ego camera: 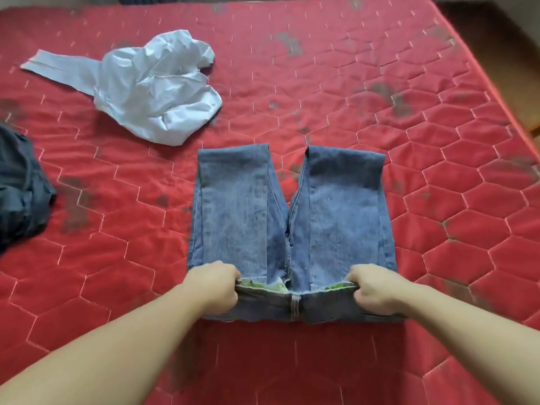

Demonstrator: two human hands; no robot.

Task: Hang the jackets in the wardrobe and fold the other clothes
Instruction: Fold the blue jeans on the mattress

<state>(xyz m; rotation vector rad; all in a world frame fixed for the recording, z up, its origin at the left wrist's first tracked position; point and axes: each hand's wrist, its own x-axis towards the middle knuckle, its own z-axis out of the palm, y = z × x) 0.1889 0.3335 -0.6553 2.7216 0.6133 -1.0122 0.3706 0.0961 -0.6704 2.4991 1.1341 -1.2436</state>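
A pair of blue jeans (292, 217) lies on the red quilted mattress (380, 83), its legs folded back over the seat so the hems meet the waistband near me. My left hand (214, 287) grips the left end of the waistband and leg hem together. At the right end my right hand (372, 289) grips the same edges. A green inner lining shows between both hands. A crumpled white shirt (152, 89) lies at the far left, one sleeve stretched out leftward.
A dark grey garment (20, 188) sits bunched at the mattress's left edge. The right edge of the mattress (502, 92) runs diagonally, with brown floor (502, 45) beyond it. Open red quilt surrounds the jeans on all sides.
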